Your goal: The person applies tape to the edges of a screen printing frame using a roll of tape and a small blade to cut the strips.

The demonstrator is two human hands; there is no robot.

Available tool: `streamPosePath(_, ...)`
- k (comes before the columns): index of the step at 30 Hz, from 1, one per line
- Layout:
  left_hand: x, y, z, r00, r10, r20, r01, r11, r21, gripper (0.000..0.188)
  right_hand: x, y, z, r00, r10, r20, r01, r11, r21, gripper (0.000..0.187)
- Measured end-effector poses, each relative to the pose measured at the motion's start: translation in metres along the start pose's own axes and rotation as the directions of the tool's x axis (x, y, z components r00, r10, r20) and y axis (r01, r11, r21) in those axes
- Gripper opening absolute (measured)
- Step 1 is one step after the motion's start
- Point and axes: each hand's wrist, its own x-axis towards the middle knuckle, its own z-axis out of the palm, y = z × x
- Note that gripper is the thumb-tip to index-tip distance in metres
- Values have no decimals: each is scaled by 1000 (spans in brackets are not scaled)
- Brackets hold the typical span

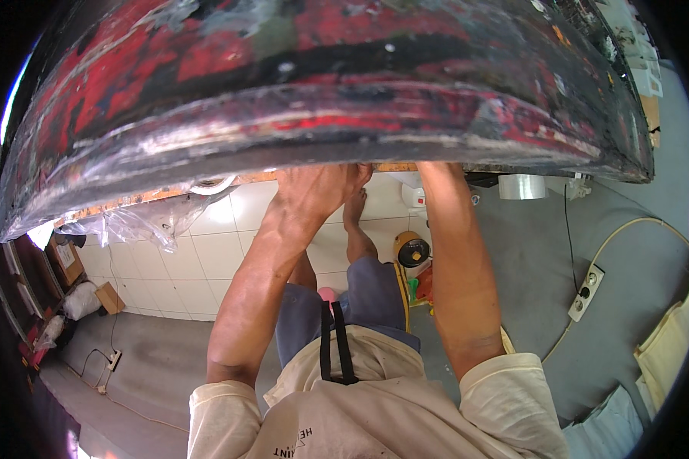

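Note:
A wide tabletop or board (344,99), smeared with red, black and grey paint, fills the upper part of the head view. Both my forearms reach up to its near edge. The back of my left hand (321,187) shows just below that edge, left of the middle, and its fingers are mostly hidden behind it. Only the wrist end of my right hand (441,174) shows, to the right of the left one; the board covers its fingers. What either hand touches or holds is out of sight.
Clear plastic wrap (142,222) hangs under the board at left, near a white roll (213,185). A silver tape roll (522,187) is under the right side. A power strip (587,293) with a cable lies on the grey floor, and a yellow-black round object (413,251) stands beside my leg.

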Motion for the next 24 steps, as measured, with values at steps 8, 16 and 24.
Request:
streamPosePath(8, 4, -1, 4, 981, 102, -166, -99, 995, 29, 13, -2, -3, 1, 1000, -3, 5, 3, 1000, 2, 40)
streamPosePath(16, 2, 1, -1, 999, 37, 4, -37, 999, 10, 22, -4, -3, 1, 1000, -7, -3, 7, 1000, -2, 41)
streamPosePath(24, 4, 4, -2, 997, 59, -50, -58, 998, 21, 25, -5, -5, 4, 1000, -12, 1, 12, 1000, -11, 43)
